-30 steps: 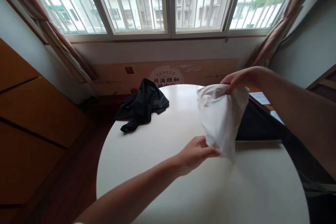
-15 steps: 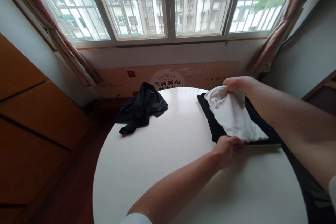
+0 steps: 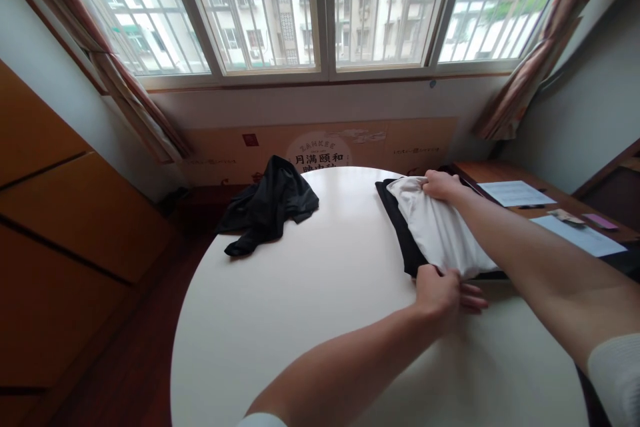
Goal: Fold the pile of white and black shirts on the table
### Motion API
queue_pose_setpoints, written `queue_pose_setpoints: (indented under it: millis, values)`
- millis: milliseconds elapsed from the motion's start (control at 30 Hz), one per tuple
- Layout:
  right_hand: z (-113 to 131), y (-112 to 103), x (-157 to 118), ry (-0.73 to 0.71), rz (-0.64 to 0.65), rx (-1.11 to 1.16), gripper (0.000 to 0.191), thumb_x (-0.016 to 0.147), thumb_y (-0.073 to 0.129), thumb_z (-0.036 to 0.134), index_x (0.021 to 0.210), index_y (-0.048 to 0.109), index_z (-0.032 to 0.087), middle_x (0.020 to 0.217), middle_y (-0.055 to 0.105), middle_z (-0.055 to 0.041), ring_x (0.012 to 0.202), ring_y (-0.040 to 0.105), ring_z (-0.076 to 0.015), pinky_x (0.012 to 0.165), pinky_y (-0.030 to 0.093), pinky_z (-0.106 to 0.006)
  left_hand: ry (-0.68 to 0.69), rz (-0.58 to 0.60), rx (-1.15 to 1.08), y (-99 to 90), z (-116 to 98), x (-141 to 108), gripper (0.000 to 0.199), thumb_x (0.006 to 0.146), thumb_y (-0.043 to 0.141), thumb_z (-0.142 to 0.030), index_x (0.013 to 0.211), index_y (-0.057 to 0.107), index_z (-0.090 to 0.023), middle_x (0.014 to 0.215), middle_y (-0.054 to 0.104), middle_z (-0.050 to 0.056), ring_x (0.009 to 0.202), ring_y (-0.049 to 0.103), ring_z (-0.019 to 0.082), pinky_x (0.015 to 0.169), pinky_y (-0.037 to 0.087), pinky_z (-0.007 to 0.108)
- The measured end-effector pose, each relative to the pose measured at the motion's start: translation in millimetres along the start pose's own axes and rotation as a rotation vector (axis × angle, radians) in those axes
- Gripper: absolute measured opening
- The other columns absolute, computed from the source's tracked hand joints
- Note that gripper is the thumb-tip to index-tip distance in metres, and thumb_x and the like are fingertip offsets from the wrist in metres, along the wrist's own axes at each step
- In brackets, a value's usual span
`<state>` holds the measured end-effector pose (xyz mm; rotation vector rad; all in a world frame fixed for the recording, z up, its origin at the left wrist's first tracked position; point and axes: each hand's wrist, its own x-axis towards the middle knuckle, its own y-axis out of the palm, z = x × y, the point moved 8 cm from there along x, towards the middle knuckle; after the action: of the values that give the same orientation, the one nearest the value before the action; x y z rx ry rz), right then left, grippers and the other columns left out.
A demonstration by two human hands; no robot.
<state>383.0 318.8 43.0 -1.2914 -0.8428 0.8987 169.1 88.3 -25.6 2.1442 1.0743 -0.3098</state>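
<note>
A folded white garment (image 3: 443, 233) lies on a stack of folded dark clothes (image 3: 396, 223) at the right of the round table. At its near edge, my left hand (image 3: 443, 293) pinches the white cloth between thumb and forefinger, the other fingers loosely stretched beneath. My right hand (image 3: 441, 185) grips the far edge of the same garment. Its fingertips are partly hidden by the cloth. My right forearm covers the stack's right side.
A crumpled black garment (image 3: 273, 207) lies at the table's left rim, partly over the edge. The white round table (image 3: 300, 320) stands before a window. Right of it, a brown desk (image 3: 480, 172) holds papers (image 3: 517, 193). An orange cabinet (image 3: 55, 247) is at left.
My right hand has lowered the far end of the white garment onto the dark stack, and the cloth lies flatter. My left hand has shifted slightly nearer me, some fingers now extended.
</note>
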Motion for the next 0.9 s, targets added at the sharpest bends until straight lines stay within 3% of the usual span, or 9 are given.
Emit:
queue_pose_setpoints:
  millis: [67,100,233,333,467,533,700,800,900]
  values:
    - [-2.3,5.3,-6.7,0.020,-0.033,0.005,0.037,0.092,0.056,0.038,0.118,0.067,0.014,0.126,0.069,-0.0227,0.123,0.060,-0.0403,0.106,0.040,-0.060,-0.014,0.009,0.203,-12.9,-9.0,-2.0,0.015,0.094,0.060,-0.026,0.088,0.062,-0.013,0.064,0.067,0.008,0.052,0.066,0.020,0.057,0.056,0.033]
    - [-3.4,8.2,-11.3,0.029,-0.056,0.008,0.043,0.094,0.053,0.040,0.125,0.065,0.012,0.132,0.066,-0.0245,0.127,0.057,-0.0412,0.108,0.040,-0.061,0.031,-0.038,0.301,-24.1,-24.0,-0.7,0.018,0.094,0.060,-0.028,0.083,0.061,-0.014,0.063,0.066,0.007,0.053,0.066,0.020,0.057,0.056,0.032]
    - [-8.6,12.5,-39.2,0.059,-0.195,0.043,0.065,0.104,0.034,0.047,0.153,0.042,0.006,0.158,0.045,-0.0287,0.147,0.040,-0.0405,0.119,0.028,-0.065,0.446,-0.383,0.528,-68.4,-129.2,17.0,0.017,0.090,0.066,-0.034,0.089,0.067,-0.017,0.078,0.072,0.008,0.078,0.071,0.023,0.073,0.055,0.030]
    - [-8.4,12.9,-69.4,0.015,-0.269,0.083,0.071,0.106,0.025,0.047,0.163,0.029,0.004,0.170,0.027,-0.0261,0.158,0.023,-0.0386,0.125,0.015,-0.068,0.469,-0.372,0.639,-72.9,-173.7,57.2,0.030,0.082,0.074,-0.030,0.105,0.071,-0.012,0.099,0.075,0.014,0.096,0.071,0.028,0.082,0.053,0.032]
    - [-5.1,38.0,-110.5,0.002,-0.098,0.090,0.075,0.107,0.020,0.051,0.164,0.029,0.003,0.171,0.028,-0.0255,0.159,0.025,-0.0385,0.125,0.021,-0.065,0.432,-0.397,0.700,-67.6,-188.6,104.0,0.071,0.077,0.076,-0.024,0.139,0.056,0.005,0.129,0.067,0.029,0.114,0.068,0.035,0.087,0.052,0.034]
    - [-0.2,48.2,-129.0,0.006,-0.064,0.083,0.075,0.107,0.018,0.052,0.165,0.029,0.005,0.171,0.027,-0.0252,0.159,0.025,-0.0382,0.125,0.023,-0.063,0.453,-0.413,0.767,-62.3,-190.8,117.3,0.077,0.077,0.075,-0.020,0.144,0.049,0.010,0.136,0.062,0.033,0.119,0.065,0.037,0.090,0.052,0.034]
    - [12.4,49.4,-153.8,0.040,-0.138,0.069,0.076,0.108,0.014,0.054,0.166,0.028,0.009,0.170,0.029,-0.0253,0.158,0.029,-0.0384,0.125,0.023,-0.061,0.597,-0.319,0.962,-42.4,-203.9,126.9,0.044,0.082,0.069,-0.012,0.125,0.064,-0.004,0.124,0.070,0.026,0.117,0.067,0.033,0.097,0.049,0.034]
    - [16.0,46.9,-157.6,0.045,-0.137,0.067,0.079,0.107,0.015,0.060,0.166,0.032,0.011,0.169,0.032,-0.0263,0.157,0.030,-0.0393,0.124,0.024,-0.061,0.737,-0.376,0.931,-41.0,-213.3,113.7,0.039,0.086,0.060,-0.006,0.125,0.060,-0.005,0.125,0.067,0.024,0.114,0.066,0.028,0.099,0.047,0.030]
    - [12.7,46.8,-159.5,0.068,-0.136,0.077,0.083,0.104,0.015,0.067,0.166,0.033,0.015,0.168,0.032,-0.0266,0.157,0.030,-0.0404,0.122,0.023,-0.066,0.776,-0.458,1.026,-51.5,-206.3,93.1,0.040,0.089,0.056,-0.007,0.129,0.055,-0.004,0.132,0.061,0.026,0.120,0.061,0.028,0.104,0.045,0.032]
